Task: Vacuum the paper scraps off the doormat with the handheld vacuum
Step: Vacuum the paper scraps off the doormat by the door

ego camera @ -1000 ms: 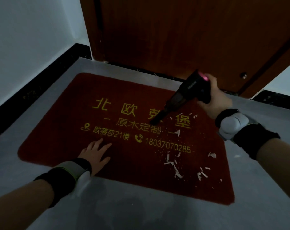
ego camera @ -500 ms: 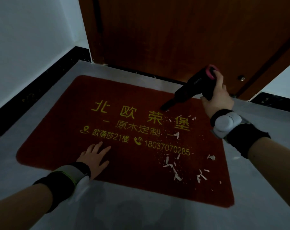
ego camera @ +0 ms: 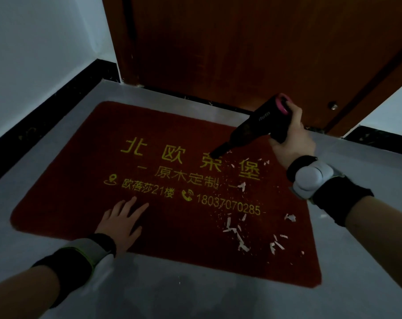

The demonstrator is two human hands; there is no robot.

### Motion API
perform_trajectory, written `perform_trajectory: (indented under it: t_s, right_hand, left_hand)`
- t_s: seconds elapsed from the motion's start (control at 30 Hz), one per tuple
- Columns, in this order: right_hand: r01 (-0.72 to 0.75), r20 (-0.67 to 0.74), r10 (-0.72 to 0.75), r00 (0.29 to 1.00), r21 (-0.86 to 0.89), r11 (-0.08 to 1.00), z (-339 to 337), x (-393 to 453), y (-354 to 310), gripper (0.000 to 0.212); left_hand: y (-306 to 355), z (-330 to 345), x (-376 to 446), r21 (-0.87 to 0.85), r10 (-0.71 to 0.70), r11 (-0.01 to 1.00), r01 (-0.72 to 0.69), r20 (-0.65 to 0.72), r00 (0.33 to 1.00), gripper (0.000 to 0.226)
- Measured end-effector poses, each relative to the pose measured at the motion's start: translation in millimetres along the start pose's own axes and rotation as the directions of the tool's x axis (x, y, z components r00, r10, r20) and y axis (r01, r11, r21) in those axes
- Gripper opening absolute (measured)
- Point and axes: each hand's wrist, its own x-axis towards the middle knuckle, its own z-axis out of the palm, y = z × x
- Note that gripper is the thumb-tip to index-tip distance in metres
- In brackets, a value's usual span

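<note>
White paper scraps [ego camera: 238, 236] lie below the right hand [ego camera: 292, 139] gripping the vacuum [ego camera: 255, 127]; left hand [ego camera: 120, 223] flat.

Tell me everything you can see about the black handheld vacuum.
The black handheld vacuum has a dark, plastic-looking body, a pink ring at its rear end and faint lettering on its side. The right hand grips its handle. It tilts down to the left, its narrow nozzle tip at the red doormat, beside white paper scraps.
</note>
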Motion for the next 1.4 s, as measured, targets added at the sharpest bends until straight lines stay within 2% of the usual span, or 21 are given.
perform_trajectory:
  t_s: [0.17,0.4,0.73,0.87,1.2,1.4]
  right_hand:
    - [-0.010,0.038,0.009,0.999,0.020,1.000,4,1,7,0.081]
    - [-0.115,-0.073,0.115,0.991,0.005,0.993,13,5,15,0.080]
    - [0.049,0.088,-0.041,0.995,-0.091,0.995,-1,6,27,0.085]
    - [0.082,0.143,-0.069,0.987,-0.082,0.993,-6,6,33,0.097]
    - [0.178,0.172,-0.168,0.971,-0.049,0.983,-9,5,31,0.110]
    - [0.190,0.222,-0.173,0.960,-0.060,0.980,-22,7,20,0.116]
  left_hand:
    - [3,2,0,-0.002,-0.001,1.000,0.001,-0.022,1.000,0.063]
    - [0,5,-1,0.007,0.000,1.000,0.000,-0.042,0.999,0.062]
    - [0,11,0,0.001,-0.004,1.000,0.004,-0.066,0.998,0.062]
    - [0,8,0,0.013,0.006,1.000,-0.006,-0.037,0.999,0.062]
    - [-2,3,-4,0.011,0.032,0.999,-0.032,0.031,0.999,0.062]
    - [1,0,-7,0.023,0.033,0.999,-0.034,0.054,0.998,0.062]
